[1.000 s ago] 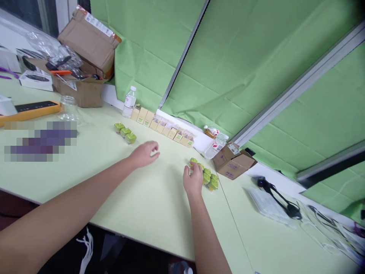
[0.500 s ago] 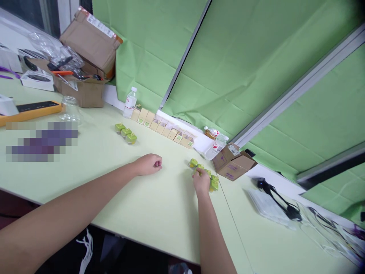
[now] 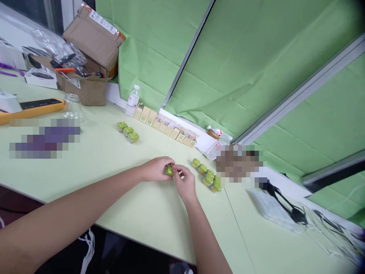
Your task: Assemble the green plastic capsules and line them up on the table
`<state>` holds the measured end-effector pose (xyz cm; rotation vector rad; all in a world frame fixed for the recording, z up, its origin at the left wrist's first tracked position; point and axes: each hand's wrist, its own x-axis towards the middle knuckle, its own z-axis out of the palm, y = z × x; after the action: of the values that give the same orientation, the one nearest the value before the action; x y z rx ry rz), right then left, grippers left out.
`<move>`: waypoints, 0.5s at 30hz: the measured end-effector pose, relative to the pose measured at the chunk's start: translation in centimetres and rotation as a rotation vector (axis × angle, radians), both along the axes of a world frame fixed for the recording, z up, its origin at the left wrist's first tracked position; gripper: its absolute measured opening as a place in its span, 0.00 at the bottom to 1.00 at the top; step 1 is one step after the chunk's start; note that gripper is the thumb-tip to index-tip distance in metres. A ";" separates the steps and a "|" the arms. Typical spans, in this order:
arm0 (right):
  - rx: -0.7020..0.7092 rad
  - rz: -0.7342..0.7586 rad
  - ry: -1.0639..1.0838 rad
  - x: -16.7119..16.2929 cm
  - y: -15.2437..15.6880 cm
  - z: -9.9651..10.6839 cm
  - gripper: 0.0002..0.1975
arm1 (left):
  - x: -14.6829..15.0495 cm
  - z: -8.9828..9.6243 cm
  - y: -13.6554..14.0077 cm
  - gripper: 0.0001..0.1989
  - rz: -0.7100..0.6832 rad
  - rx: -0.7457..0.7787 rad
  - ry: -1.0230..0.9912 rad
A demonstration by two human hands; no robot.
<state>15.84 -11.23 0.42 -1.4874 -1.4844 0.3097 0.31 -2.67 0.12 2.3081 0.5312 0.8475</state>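
Above the table (image 3: 134, 213), my left hand (image 3: 155, 169) is closed around a small green square candle (image 3: 168, 170) in a clear cup. My right hand (image 3: 185, 182) meets it from the right, thumb and fingertips pinched at the candle's edge; the exact contact is partly hidden. Just right of my right hand is a cluster of several matching green candles (image 3: 209, 178). Farther left, a short row of 3 more candles (image 3: 127, 131) rests on the tabletop.
Along the back edge stands a row of small tan boxes (image 3: 164, 126), with a water bottle (image 3: 132, 101) at its left end. A glass jar (image 3: 72, 106) and an orange power strip (image 3: 42, 110) lie left. A black headset (image 3: 285, 203) and cables are at the right.
My right hand has moved left from the candle cluster, bringing one candle to my left hand. The left hand, formerly a loose fist, now wraps around it.
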 end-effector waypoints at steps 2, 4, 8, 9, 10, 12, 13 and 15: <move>0.007 -0.041 0.126 0.3 0.3 -0.1 0.10 | 0.0 0.0 0.1 0.20 0.024 -0.018 0.001; 0.056 -0.078 0.333 1.1 0.6 0.1 0.10 | -0.2 -0.1 0.2 0.25 0.037 -0.016 0.017; 0.150 -0.205 0.870 3.3 0.8 1.0 0.11 | -0.6 -0.8 0.8 0.29 0.115 0.024 0.024; 0.134 -0.216 0.987 3.8 0.8 1.2 0.11 | -0.6 -1.0 1.1 0.28 0.158 0.017 0.008; 0.095 -0.225 1.076 4.3 0.7 1.3 0.11 | -0.6 -1.3 1.5 0.27 0.210 0.005 -0.007; 0.002 -0.248 1.177 4.8 0.7 1.3 0.09 | -0.7 -1.8 2.3 0.26 0.309 -0.026 -0.008; -0.042 -0.246 1.203 4.9 0.7 1.2 0.08 | -0.7 -2.1 2.7 0.25 0.351 -0.037 0.008; -0.095 -0.218 1.231 4.7 0.8 1.0 0.06 | -0.8 -2.6 3.4 0.24 0.405 -0.051 0.056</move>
<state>20.55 -10.47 1.43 -1.1133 -0.3211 0.9524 -0.52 0.71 -2.44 2.2159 1.0565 0.9416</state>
